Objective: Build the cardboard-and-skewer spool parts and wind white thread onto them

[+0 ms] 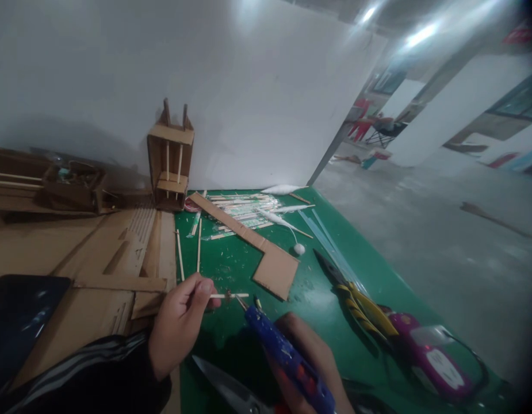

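Left hand (179, 325): thumb and forefinger pinched narrow on 1 end of a thin wooden stick (229, 296), held level just above the green mat (231, 264), pointing right. Small dark blob at mid-length of stick, possibly glue or a joint; too small to tell.

Right hand (311, 359): wrapped around the blue glue gun (287, 356), nozzle tip close against the stick near the blob. Trigger finger position hidden behind gun body.

Handling, judged: stick very light, stiff along its length but thin enough to snap if bent; smooth, prone to rolling in the pinch. Best held near the end, well apart from the nozzle, as now. Fresh glue likely hot and stringy.

Surroundings: L-shaped cardboard strip (266, 256) just beyond the stick. 2 loose sticks (188, 253) lying upright in view at the mat's left edge. Pile of wrapped chopsticks (242, 210) further back. Small cardboard frame model (169, 158) standing against the white board. Flat cardboard sheets (97, 259) left of the mat. Yellow-handled pliers (360, 305) to the right, purple power strip (429, 353) beyond them. Scissor blades (226, 388) near the bottom edge, between the wrists. Nothing between nozzle and stick.
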### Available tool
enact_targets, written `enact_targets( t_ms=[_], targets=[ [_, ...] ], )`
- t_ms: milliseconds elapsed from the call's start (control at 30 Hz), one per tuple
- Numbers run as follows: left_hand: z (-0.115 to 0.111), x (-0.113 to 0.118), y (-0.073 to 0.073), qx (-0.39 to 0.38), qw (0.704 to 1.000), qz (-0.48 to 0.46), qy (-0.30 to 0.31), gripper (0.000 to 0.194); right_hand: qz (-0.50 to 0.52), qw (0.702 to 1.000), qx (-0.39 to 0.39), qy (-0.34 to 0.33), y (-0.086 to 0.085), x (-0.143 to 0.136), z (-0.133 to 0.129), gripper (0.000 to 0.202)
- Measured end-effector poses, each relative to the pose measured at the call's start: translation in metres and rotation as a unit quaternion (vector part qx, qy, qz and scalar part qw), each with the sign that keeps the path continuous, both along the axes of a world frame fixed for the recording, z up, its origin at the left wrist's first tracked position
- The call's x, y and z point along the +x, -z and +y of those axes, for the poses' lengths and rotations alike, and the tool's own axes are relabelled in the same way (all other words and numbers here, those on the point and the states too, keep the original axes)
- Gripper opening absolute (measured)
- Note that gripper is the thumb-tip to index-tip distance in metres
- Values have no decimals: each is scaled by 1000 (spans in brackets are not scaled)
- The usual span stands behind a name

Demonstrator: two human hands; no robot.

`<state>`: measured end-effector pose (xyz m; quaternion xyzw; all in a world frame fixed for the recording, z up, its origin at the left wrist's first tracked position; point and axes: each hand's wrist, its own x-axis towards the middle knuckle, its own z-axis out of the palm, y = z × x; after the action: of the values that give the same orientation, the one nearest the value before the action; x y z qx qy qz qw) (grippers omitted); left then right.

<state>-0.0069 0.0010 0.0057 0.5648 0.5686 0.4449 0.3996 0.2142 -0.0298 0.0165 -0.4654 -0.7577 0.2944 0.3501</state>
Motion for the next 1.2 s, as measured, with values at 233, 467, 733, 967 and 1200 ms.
enact_targets(
  t_ms=[233, 467, 733, 967, 1200],
  targets=[
    [0, 1, -1, 8, 1000, -5, 9, 34, 21, 998, 20, -47, 1, 2, 4, 9],
    [-1, 0, 0, 2, 1000, -9, 10, 35, 18, 999, 35, -2, -1, -1, 1, 10],
    [-2, 0, 6, 7, 1000, 16, 9, 33, 13, 999, 48, -16, 5, 1, 6, 11],
    [-2, 0, 4, 18, 999, 20, 21, 33, -5, 999, 50, 3, 4, -1, 4, 14],
    [-2, 0, 5, 19, 999, 21, 18, 33, -29, 999, 29, 6, 5, 0, 4, 17]
  ],
)
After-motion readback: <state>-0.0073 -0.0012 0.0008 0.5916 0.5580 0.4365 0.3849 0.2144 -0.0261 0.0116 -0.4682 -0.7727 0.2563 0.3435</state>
